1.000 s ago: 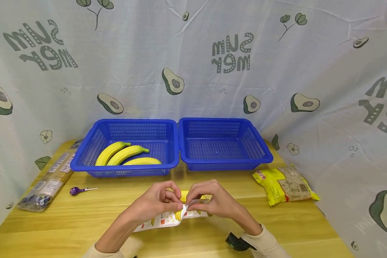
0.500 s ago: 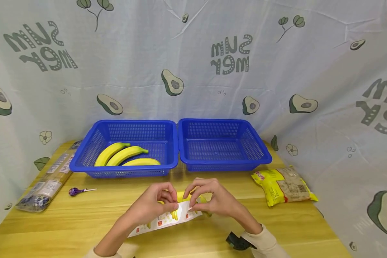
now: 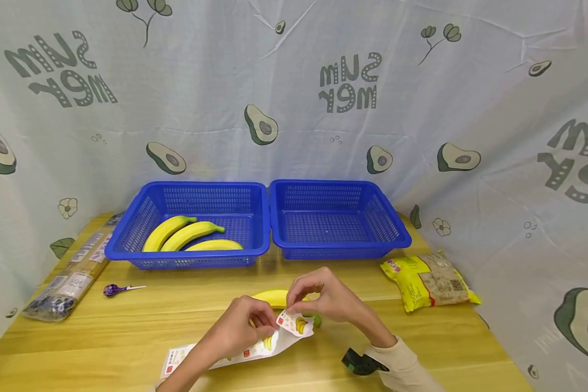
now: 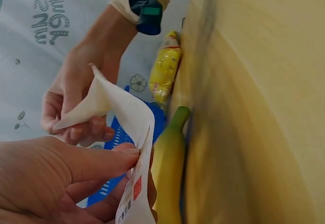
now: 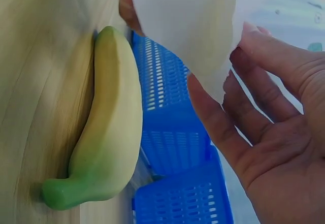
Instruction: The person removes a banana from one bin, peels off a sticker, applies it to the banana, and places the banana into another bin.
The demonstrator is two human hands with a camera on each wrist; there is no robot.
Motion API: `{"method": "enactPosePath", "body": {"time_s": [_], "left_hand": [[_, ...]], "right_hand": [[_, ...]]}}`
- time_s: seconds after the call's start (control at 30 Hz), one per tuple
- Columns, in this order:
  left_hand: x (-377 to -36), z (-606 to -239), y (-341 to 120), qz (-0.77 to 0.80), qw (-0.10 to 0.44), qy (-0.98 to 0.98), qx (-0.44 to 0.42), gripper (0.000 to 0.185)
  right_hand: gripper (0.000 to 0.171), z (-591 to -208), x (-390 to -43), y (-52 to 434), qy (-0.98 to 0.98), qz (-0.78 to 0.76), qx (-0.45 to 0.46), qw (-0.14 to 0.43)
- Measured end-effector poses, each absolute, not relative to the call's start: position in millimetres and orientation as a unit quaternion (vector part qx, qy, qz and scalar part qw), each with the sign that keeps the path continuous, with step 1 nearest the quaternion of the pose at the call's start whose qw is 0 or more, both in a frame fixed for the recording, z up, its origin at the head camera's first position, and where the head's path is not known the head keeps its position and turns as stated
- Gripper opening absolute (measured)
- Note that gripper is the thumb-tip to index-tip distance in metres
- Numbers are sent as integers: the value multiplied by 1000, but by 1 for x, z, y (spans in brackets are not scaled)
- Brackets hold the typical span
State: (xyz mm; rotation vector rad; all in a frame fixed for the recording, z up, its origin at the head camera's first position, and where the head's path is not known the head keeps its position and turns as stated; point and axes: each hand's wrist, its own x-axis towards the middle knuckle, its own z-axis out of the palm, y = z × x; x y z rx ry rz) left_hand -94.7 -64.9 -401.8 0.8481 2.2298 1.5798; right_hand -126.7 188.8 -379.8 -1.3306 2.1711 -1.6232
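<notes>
Pale cloth (image 3: 201, 81) printed with avocados hangs behind a wood-grain table (image 3: 127, 332). At the back stand 2 blue baskets side by side: the left basket (image 3: 142, 256) holds 3 bananas (image 3: 191, 235), while the right basket (image 3: 343, 252) shows its mesh floor. A long clear pack (image 3: 78, 267), seen only by the head view, lies beside the left basket; a yellow bag (image 3: 430, 280) lies near the right basket and shows up in the left wrist view too. Near the table's front, the left hand (image 3: 242, 329) has thumb and fingers clamped on a paper strip (image 3: 257, 351), and the right hand (image 3: 323, 296) pinches its raised end the same way. From the head view the strip shows printed bananas and red squares; the right wrist view gets only its plain white back. Beyond the strip, on the table, lies 1 more banana (image 3: 273, 297). The right hand hides part of it from the head view, but the right wrist view has it whole, green stem included. Smallest is a purple lollipop (image 3: 111, 289) in front of the left basket, visible only from the head.
</notes>
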Motion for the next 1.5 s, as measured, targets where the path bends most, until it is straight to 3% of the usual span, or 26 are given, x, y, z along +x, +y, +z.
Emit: {"method": "enactPosePath", "body": {"time_s": [0.3,0.5,0.7,1.0,1.27,1.5], "left_hand": [[-85,-421,-56,522,147,790,286,17],[-78,-428,-48,465,104,828,295,21],[-70,-420,-50,385,74,870,298,13],[-77,-397,-66,540,127,778,296,16],[-83,-396,-63,587,123,764,236,13],[-93,-394,-69,589,102,774,208,13]], "right_hand": [[6,-382,-128,185,727,-548,-405,85],[5,-380,-131,182,726,-541,-413,99],[4,-381,-133,178,728,-528,-424,111],[5,-380,-136,176,746,-494,-424,138],[3,-379,-136,175,752,-484,-422,148],[9,-378,-138,182,796,-466,-369,116]]}}
